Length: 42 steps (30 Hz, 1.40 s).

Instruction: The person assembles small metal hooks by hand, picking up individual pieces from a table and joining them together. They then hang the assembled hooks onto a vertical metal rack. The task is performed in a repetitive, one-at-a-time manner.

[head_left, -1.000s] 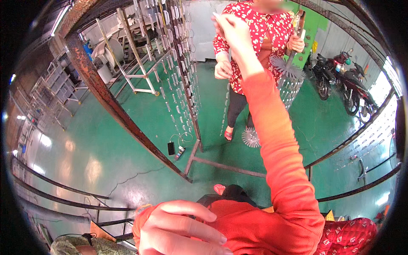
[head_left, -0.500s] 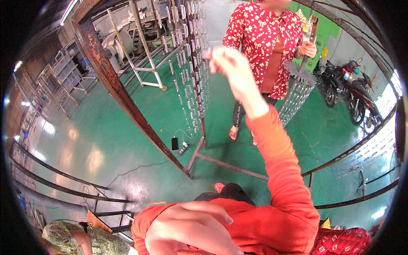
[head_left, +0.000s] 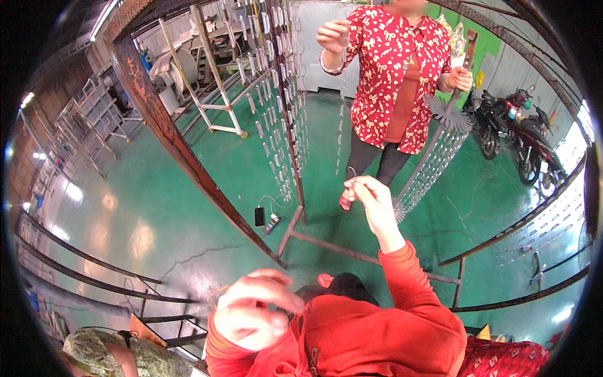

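My right hand (head_left: pixel 377 207) is raised ahead of me, fingertips pinched on a thin curved wire (head_left: pixel 353 170) that sticks up above them. Close to my chest, my left hand (head_left: pixel 254 311) is half curled and smeared by motion; a gap shows between its fingers, and I see nothing in it. Strands of small shiny metal pieces (head_left: pixel 270 125) hang beyond, left of my right hand. Facing me, a person in a red patterned shirt (head_left: pixel 370 81) lifts one hand (head_left: pixel 333 36) at a hanging strand. Their other hand grips a pole with a toothed disc (head_left: pixel 447 113) and meshed metal strands (head_left: pixel 433 169).
A rusty metal frame (head_left: pixel 182 157) surrounds me, with a low crossbar (head_left: pixel 339 251) ahead. On the green floor lie a phone (head_left: pixel 259 217) and a power strip (head_left: pixel 271 224) with cables. Motorbikes (head_left: pixel 521 132) stand at the right. Another person in camouflage (head_left: pixel 94 349) is at lower left.
My right hand has come down and back from the hanging strands, with a thin wire now visible in it. My left hand has curled. The facing person's raised hand is now visible at a strand.
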Motion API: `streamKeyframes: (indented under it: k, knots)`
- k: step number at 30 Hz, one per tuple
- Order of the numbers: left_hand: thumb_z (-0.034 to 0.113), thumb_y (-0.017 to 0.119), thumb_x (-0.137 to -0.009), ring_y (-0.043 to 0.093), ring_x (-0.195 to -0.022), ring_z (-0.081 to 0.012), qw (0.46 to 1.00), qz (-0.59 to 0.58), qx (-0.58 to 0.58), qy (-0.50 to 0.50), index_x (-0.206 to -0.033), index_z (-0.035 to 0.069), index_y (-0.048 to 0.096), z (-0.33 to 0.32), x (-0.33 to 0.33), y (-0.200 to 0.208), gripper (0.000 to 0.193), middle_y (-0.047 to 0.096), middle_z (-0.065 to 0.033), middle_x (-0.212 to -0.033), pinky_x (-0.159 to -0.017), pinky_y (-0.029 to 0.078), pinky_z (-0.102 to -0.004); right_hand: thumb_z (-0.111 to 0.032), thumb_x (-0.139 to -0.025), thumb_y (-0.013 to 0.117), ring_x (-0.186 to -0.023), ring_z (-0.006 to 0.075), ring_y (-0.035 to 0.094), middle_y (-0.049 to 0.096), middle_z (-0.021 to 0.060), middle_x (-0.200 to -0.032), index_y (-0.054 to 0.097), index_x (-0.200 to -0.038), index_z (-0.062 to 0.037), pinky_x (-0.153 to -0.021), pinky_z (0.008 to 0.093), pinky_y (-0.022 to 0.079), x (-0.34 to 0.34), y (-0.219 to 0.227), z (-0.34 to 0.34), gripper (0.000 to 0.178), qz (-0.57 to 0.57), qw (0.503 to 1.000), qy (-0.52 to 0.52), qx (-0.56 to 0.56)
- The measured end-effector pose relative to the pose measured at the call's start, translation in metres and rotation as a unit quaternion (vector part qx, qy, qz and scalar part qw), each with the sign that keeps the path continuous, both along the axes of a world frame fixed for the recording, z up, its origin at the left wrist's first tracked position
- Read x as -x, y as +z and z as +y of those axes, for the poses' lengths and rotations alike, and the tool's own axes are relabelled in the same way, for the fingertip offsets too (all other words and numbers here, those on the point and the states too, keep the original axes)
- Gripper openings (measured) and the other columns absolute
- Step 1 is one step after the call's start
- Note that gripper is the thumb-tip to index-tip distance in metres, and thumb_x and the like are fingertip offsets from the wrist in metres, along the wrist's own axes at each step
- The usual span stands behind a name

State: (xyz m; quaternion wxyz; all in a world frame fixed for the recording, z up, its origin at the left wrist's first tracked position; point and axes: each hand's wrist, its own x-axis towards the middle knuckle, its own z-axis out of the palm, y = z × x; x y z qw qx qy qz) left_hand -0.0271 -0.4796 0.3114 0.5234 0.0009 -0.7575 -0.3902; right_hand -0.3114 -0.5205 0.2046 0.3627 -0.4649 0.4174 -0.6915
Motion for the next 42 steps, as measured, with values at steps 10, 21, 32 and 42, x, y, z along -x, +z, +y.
streamKeyframes:
  k: [10,21,32,42]
  knots:
    - [-0.007,0.056,-0.079,0.061,-0.083,-0.0220,0.980,-0.051,-0.181,0.061,-0.113,0.001,0.051,-0.008,-0.027,-0.084,0.035,0.059,-0.0168,-0.099,-0.072,0.053,-0.0335,-0.015,-0.094,0.054,-0.077,0.0076,0.055,0.063,0.0024,-0.092,0.062,-0.099,-0.0014,-0.071,0.0231,0.046,-0.001,-0.033,0.009,0.017,-0.134,0.989,-0.066,-0.011]
    - [-0.003,0.052,-0.086,0.059,-0.087,-0.0200,0.944,-0.022,-0.301,0.132,-0.114,0.001,0.051,-0.003,-0.051,-0.133,0.028,0.059,-0.0136,-0.098,-0.074,0.053,-0.0347,-0.016,-0.093,0.056,-0.076,0.0072,0.055,0.063,0.0020,-0.092,0.064,-0.100,-0.0017,-0.070,0.0221,0.046,-0.005,-0.050,0.003,0.018,-0.143,0.987,-0.066,-0.028]
    - [-0.002,0.053,-0.088,0.060,-0.085,-0.0189,0.929,-0.004,-0.330,0.168,-0.109,-0.001,0.054,-0.006,-0.062,-0.145,0.021,0.060,-0.0112,-0.095,-0.075,0.053,-0.0330,-0.018,-0.093,0.056,-0.076,0.0068,0.055,0.063,0.0008,-0.088,0.064,-0.100,-0.0011,-0.070,0.0218,0.046,-0.013,-0.050,-0.005,0.020,-0.148,0.987,-0.059,-0.037]
    - [-0.006,0.050,-0.087,0.060,-0.084,-0.0187,0.931,-0.021,-0.323,0.171,-0.103,-0.001,0.057,-0.007,-0.057,-0.144,0.018,0.058,-0.0117,-0.095,-0.074,0.052,-0.0318,-0.014,-0.094,0.053,-0.076,0.0074,0.055,0.063,0.0029,-0.092,0.062,-0.103,-0.0020,-0.070,0.0227,0.046,-0.014,-0.051,-0.006,0.017,-0.150,0.986,-0.057,-0.042]
